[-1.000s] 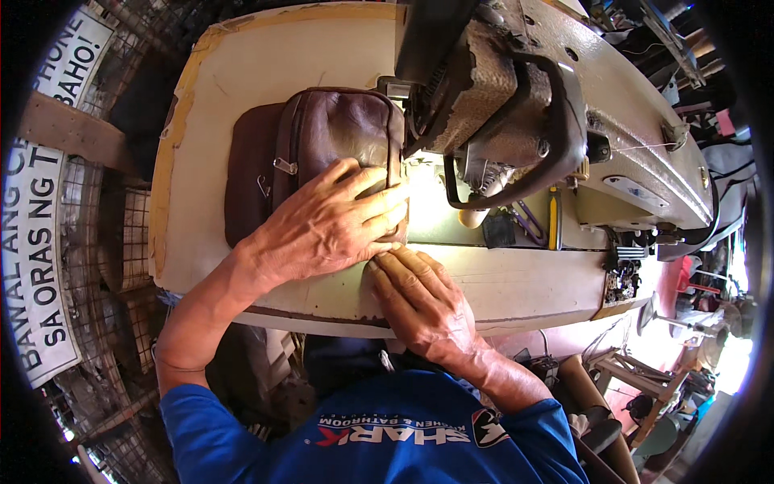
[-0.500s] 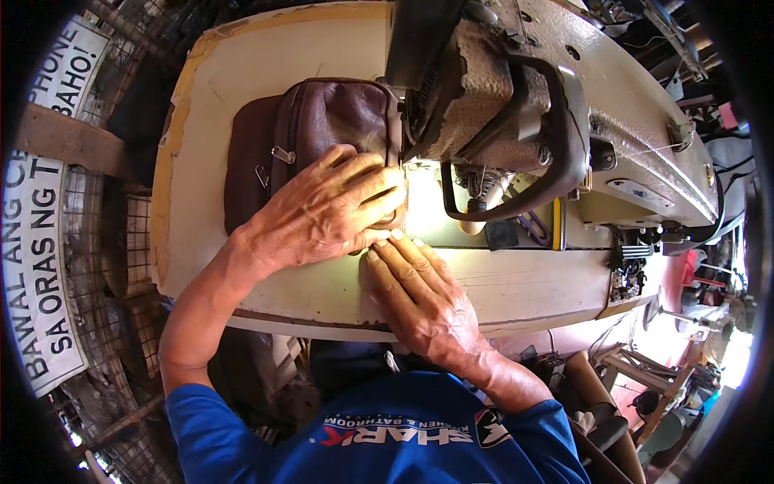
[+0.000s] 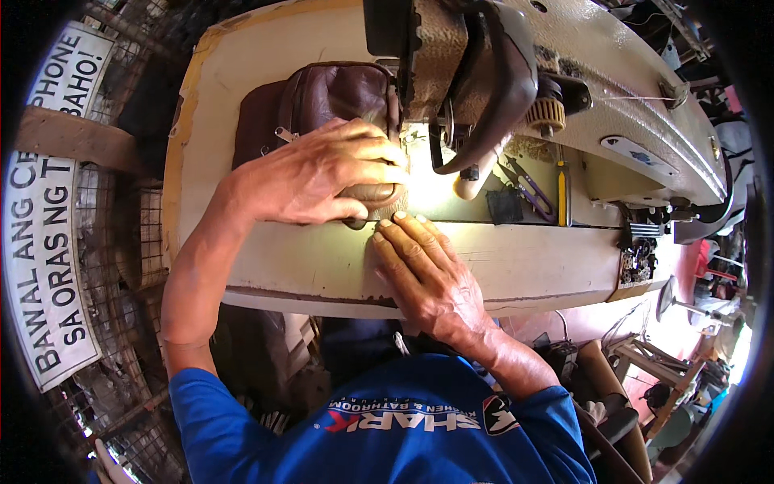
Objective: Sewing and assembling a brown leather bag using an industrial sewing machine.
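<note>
A brown leather bag point(image 3: 339, 91) with zippers lies on the sewing machine's pale bed point(image 3: 212, 141), its right edge beside the machine head point(image 3: 427, 81). My left hand point(image 3: 322, 173) is closed over the lower part of the bag, fingers bent on it and thumb at the bottom edge. A narrow tan strip point(image 3: 387, 213) shows along that corner. My right hand point(image 3: 431, 282) lies with fingers straight and close together, fingertips touching the strip's lower edge. A bright light falls right of the bag, under the machine head.
Scissors point(image 3: 532, 192), a yellow screwdriver point(image 3: 563, 189) and a small dark pad point(image 3: 505, 206) lie on the machine bed. A black lifting handle arches over the needle area. Wire mesh with signs point(image 3: 44, 266) borders the left side. A wooden frame point(image 3: 653, 363) stands at lower right.
The bag and both hands have moved up in the picture, away from me. My left thumb has lifted off my right fingertips. The view has shifted slightly, with the machine appearing higher.
</note>
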Motion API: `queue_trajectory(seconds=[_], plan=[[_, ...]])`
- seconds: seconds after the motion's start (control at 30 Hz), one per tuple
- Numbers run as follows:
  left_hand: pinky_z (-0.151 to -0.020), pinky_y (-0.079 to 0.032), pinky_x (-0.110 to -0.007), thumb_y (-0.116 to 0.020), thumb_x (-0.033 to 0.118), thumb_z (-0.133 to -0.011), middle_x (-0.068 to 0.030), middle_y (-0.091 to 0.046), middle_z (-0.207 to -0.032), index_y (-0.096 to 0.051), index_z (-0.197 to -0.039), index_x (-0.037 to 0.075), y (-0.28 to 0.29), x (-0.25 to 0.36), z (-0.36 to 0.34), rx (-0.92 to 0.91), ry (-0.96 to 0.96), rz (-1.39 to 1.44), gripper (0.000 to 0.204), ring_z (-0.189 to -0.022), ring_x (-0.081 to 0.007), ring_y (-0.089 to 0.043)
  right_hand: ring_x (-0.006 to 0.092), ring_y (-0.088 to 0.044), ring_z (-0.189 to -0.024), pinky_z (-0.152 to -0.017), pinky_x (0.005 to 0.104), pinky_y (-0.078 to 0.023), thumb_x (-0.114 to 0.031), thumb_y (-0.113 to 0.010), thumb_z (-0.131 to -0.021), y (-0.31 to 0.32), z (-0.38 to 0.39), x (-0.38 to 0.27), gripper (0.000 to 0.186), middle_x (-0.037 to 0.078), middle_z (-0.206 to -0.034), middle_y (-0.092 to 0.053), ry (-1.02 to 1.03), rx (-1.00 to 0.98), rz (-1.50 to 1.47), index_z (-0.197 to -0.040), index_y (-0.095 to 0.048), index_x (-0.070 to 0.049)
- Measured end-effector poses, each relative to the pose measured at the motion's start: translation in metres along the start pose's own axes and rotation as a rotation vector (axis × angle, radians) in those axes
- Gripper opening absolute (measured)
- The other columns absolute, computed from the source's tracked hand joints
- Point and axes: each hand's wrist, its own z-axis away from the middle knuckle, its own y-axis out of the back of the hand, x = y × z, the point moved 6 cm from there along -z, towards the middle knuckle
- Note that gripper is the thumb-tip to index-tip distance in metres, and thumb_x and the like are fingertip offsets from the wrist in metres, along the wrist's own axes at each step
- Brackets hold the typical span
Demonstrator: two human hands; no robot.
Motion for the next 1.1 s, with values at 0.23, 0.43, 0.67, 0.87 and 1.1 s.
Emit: queue_trajectory(seconds=[0.23,0.43,0.67,0.87,1.1], plan=[[-0.103,-0.045,-0.041,-0.074,0.023,-0.082,-0.0061,-0.069,-0.109,-0.069,-0.122,0.017,-0.002,0.006,-0.014,-0.006,-0.026,-0.262,0.041,-0.107,-0.0271,-0.062,0.0361,-0.056,-0.129,-0.112,0.0502,-0.042,-0.012,-0.068,-0.088,0.0,-0.001,-0.001,0.042,0.02,-0.131,-0.061,-0.009,0.047,0.006,-0.125,-0.062,0.005],[-0.1,-0.046,-0.039,-0.074,0.017,-0.081,-0.0053,-0.061,-0.111,-0.07,-0.104,0.012,-0.01,0.003,-0.013,0.052,-0.073,-0.209,0.024,-0.111,-0.0273,-0.056,0.0345,-0.059,-0.126,-0.11,0.0482,-0.045,-0.011,-0.074,-0.087,-0.002,-0.001,-0.002,0.037,0.017,-0.128,-0.065,-0.004,0.102,0.03,-0.12,-0.067,0.003],[-0.092,-0.047,-0.042,-0.073,0.02,-0.079,-0.0073,-0.062,-0.1,-0.069,-0.089,0.008,-0.016,0.001,-0.025,0.011,-0.133,-0.104,0.016,-0.101,-0.0278,-0.059,0.0347,-0.057,-0.128,-0.111,0.0482,-0.043,-0.013,-0.068,-0.09,-0.005,0.002,0.002,0.038,0.018,-0.131,-0.062,-0.022,0.091,0.028,-0.124,-0.064,0.002],[-0.087,-0.048,-0.043,-0.072,0.015,-0.08,-0.0094,-0.062,-0.094,-0.071,-0.086,0.006,-0.019,-0.005,-0.026,0.109,-0.259,0.008,0.011,-0.093,-0.0298,-0.061,0.0344,-0.057,-0.128,-0.111,0.0482,-0.043,-0.014,-0.069,-0.089,-0.007,0.002,0.002,0.038,0.017,-0.132,-0.062,-0.011,0.099,0.055,-0.123,-0.065,0.002],[-0.087,-0.051,-0.039,-0.073,0.014,-0.081,-0.0063,-0.063,-0.096,-0.07,-0.092,0.007,-0.017,0.006,-0.016,0.215,-0.186,-0.114,0.013,-0.096,-0.0271,-0.062,0.0344,-0.06,-0.124,-0.108,0.0475,-0.046,-0.012,-0.071,-0.088,-0.001,0.001,0.001,0.036,0.016,-0.128,-0.064,0.006,0.105,0.093,-0.121,-0.066,0.002]])
